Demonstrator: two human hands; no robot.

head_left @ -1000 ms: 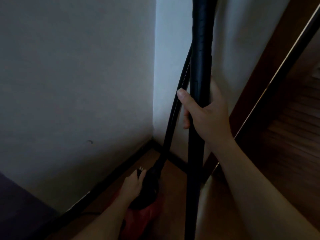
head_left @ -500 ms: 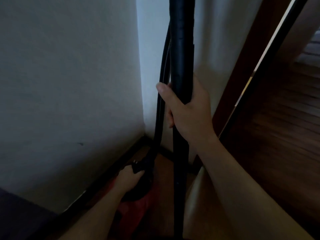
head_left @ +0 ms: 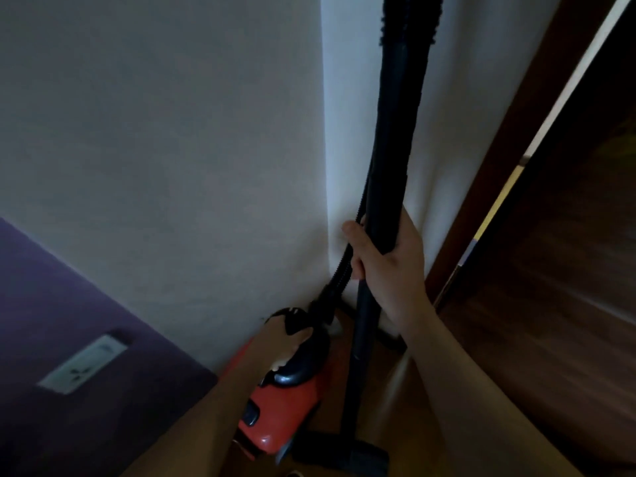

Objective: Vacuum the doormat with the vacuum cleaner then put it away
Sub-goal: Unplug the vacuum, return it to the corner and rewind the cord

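Corner between two walls: we see red vacuum cleaner (head_left: 278, 407) on floor, wand (head_left: 389, 208) standing upright beside it, floor head (head_left: 344, 454) at its foot. Left hand (head_left: 287, 339) clenched on black carry handle (head_left: 296, 321) atop canister. Right hand (head_left: 385, 256) wrapped around wand at mid-height; ribbed hose (head_left: 347, 259) runs just behind. We judge canister rigid and moderately heavy, best held by handle; wand stiff, smooth, prone to tip; hose limp. Doormat not in view. Purple panel (head_left: 69, 339) at left.
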